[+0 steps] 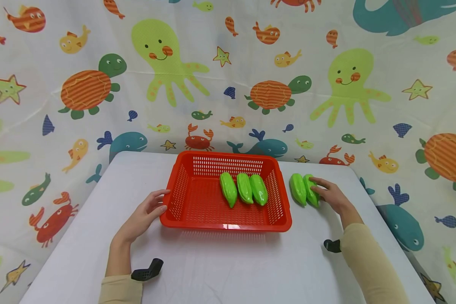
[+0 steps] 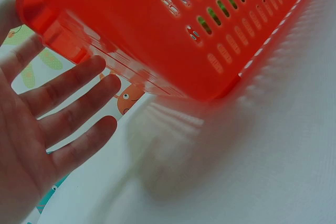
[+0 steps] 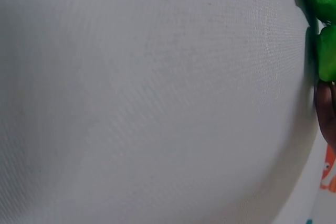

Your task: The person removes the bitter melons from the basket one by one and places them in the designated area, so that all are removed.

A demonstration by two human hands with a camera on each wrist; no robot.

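Observation:
A red plastic basket [image 1: 226, 228] holds three shiny green ridged fruits [image 1: 228, 190], which look like star fruit, in its right half. My left hand [image 1: 146, 213] touches the basket's left rim with thumb and fingertips; in the left wrist view its other fingers stretch out straight below the rim. To the right of the basket, two more such fruits lie side by side on the table, a left one [image 1: 298, 189] and a right one [image 1: 310, 192]. My right hand [image 1: 331, 195] rests its fingers on the right one, and a finger [image 3: 325, 109] shows against its side in the right wrist view.
The table [image 1: 228, 270] has a white cover. Behind and around it hangs a white curtain [image 1: 220, 114] printed with sea animals. A black wrist device [image 1: 148, 270] sits at the left sleeve and another [image 1: 332, 245] at the right.

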